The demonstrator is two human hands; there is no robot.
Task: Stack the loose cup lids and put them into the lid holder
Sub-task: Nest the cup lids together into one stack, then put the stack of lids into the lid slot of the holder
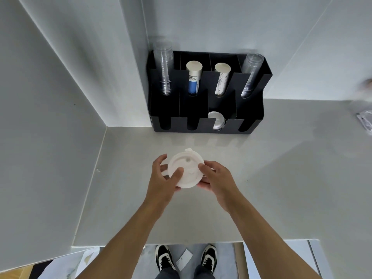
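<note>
I hold a stack of white cup lids (186, 168) above the grey counter, between both hands. My left hand (163, 178) grips its left edge with the thumb lying on top. My right hand (216, 177) grips the right edge. The black lid holder (201, 125) stands at the back against the wall. Its front row has four slotted compartments; the third from the left holds clear lids (216, 120). How many white lids are in the stack is hidden by my fingers.
The holder's back row carries two stacks of clear cups (164, 67) (250, 74) and two stacks of paper cups (194, 79) (221, 78). A wall panel closes the left side. Clear plastic wrapping (365, 121) lies at the right edge. The counter's front edge (161, 243) is near my feet.
</note>
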